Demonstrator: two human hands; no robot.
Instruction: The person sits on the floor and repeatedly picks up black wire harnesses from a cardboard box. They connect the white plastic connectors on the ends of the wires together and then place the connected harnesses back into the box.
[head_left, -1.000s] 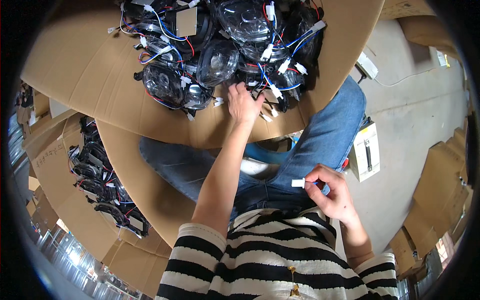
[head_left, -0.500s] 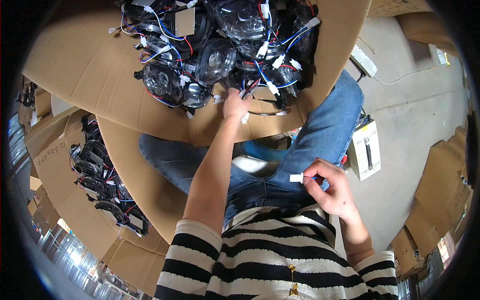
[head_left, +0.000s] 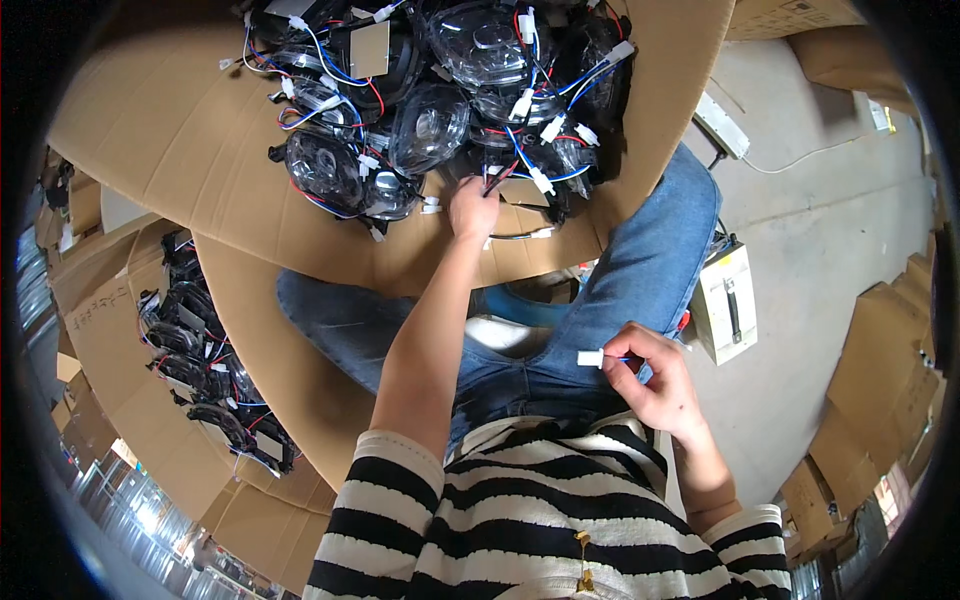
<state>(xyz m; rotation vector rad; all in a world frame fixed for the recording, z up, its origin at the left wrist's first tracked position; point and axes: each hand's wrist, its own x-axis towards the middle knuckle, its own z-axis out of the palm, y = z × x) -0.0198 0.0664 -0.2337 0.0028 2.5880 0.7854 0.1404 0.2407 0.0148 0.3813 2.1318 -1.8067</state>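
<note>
Two cardboard sheets (head_left: 180,150) lie over my lap on a concrete floor (head_left: 830,230); one lamp pile (head_left: 440,110) rests on top. My left hand (head_left: 473,208), reaching deeper than before, pinches a wire there. My right hand (head_left: 655,385) pinches one white connector (head_left: 590,358) beside my thigh.

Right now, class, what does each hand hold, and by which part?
The right hand pinches a white connector by its wire end. The left hand grips dark wires at the lamp pile.
</note>
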